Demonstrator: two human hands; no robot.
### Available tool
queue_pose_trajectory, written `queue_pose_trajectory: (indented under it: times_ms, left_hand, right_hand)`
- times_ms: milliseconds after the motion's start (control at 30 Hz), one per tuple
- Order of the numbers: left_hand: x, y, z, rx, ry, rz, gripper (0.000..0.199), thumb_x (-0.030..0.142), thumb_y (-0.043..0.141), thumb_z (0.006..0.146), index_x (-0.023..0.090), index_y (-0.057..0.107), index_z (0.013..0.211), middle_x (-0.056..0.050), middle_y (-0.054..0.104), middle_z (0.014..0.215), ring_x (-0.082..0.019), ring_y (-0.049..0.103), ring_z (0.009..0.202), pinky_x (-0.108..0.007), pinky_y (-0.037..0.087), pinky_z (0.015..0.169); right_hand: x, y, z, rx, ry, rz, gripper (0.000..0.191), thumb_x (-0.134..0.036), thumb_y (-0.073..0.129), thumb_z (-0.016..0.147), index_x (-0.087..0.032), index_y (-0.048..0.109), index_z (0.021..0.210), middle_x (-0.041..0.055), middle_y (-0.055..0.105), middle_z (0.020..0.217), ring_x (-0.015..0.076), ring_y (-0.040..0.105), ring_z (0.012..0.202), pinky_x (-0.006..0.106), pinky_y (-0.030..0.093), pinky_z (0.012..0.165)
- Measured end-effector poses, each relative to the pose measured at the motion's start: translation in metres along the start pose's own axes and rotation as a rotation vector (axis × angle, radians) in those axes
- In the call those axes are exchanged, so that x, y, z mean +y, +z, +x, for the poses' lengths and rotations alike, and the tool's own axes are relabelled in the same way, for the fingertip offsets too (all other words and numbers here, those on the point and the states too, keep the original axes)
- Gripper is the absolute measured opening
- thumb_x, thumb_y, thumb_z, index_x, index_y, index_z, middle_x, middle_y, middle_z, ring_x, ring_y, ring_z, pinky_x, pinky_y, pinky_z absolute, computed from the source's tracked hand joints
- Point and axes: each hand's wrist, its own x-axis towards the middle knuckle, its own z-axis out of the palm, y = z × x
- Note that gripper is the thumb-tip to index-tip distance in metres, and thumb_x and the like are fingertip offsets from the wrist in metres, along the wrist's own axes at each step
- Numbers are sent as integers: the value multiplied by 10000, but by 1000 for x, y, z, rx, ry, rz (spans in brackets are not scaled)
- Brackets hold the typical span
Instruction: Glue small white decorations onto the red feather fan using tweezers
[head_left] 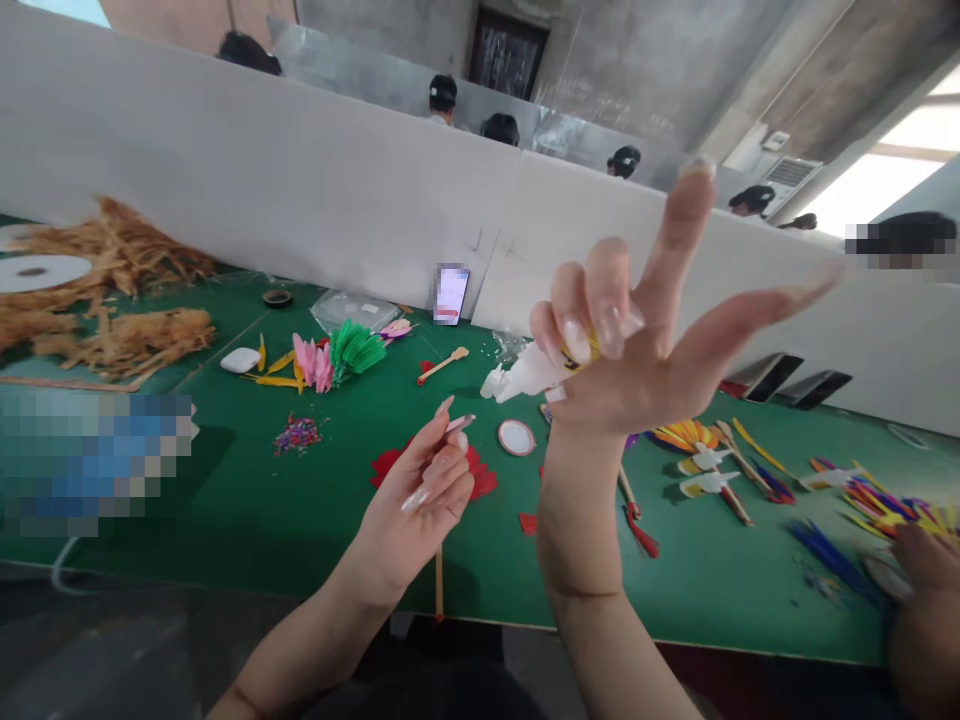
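My right hand (637,350) is raised over the green table, its middle, ring and little fingers curled around a white glue bottle (529,375) with a yellow label. The thumb and index finger of that hand stretch away from the bottle, whose nozzle points left and down. My left hand (424,490) is closed, palm up, fingers curled in and tips together; whatever it may pinch is too small to make out. Under it lie red feathers (484,475) in a fan, partly hidden, with a wooden stick (439,585) showing below. A small round white lid (517,437) lies between the hands.
Pink feathers (313,362) and green feathers (356,350) lie back left, near colourful scraps (298,434). Brown fibres (120,250) cover the far left. A phone (451,295) leans on the white partition (360,200). Glue bottles (705,484) and another person's hand (930,560) are at right.
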Motion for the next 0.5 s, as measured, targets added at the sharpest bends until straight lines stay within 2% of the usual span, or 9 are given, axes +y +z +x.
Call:
queue_pose_trajectory:
  times_ms: [67,133,167,267,367,433,500]
  left_hand:
    - [0,-1,0,-18,-2,0,602,254,222,1068,65,576,619,63,364,402,10,361,277,-134,268,319]
    - [-1,-2,0,-38,-3,3,593,253,224,1067,61,579,632,59,377,416,13,359,282,-133,262,321]
    - [0,-3,0,-50,-3,4,588,252,226,1067,58,582,641,59,381,422,15,351,282,-131,258,322]
    - [1,-2,-3,-84,-5,6,577,241,233,1065,51,586,649,59,384,428,20,332,287,-124,254,328]
    - [3,1,-7,-97,-4,4,570,230,242,1062,56,579,636,57,389,430,17,331,292,-128,258,333]
    - [4,4,-9,-96,-8,-6,570,228,242,1062,59,578,634,58,388,432,15,335,293,-127,256,332]
    - [5,7,-12,-96,-23,-20,576,234,240,1063,65,575,625,59,384,428,13,338,291,-127,255,330]
  right_hand:
    - [-2,-4,1,-94,-19,136,623,-832,430,725,-538,447,1273,-31,399,568,199,384,459,352,397,492]
    - [-6,-3,3,-160,29,360,392,-710,414,860,-459,563,1122,-59,378,506,148,369,374,292,362,402]
    - [-8,-1,5,-187,38,464,342,-642,388,918,-411,593,1066,-73,359,466,124,352,334,264,347,368]
    - [-15,6,11,-261,37,638,377,-534,337,982,-323,645,930,-100,313,376,79,324,268,198,338,316]
    - [-21,10,15,-327,-6,729,376,-511,383,979,-321,672,831,-105,345,352,60,337,230,178,351,288]
    - [-24,9,14,-355,-24,766,394,-476,352,1007,-340,688,853,-97,411,373,65,382,231,196,394,307]
    - [-24,3,10,-322,59,642,428,-471,304,1022,-351,703,926,-83,409,372,85,407,238,228,426,342]
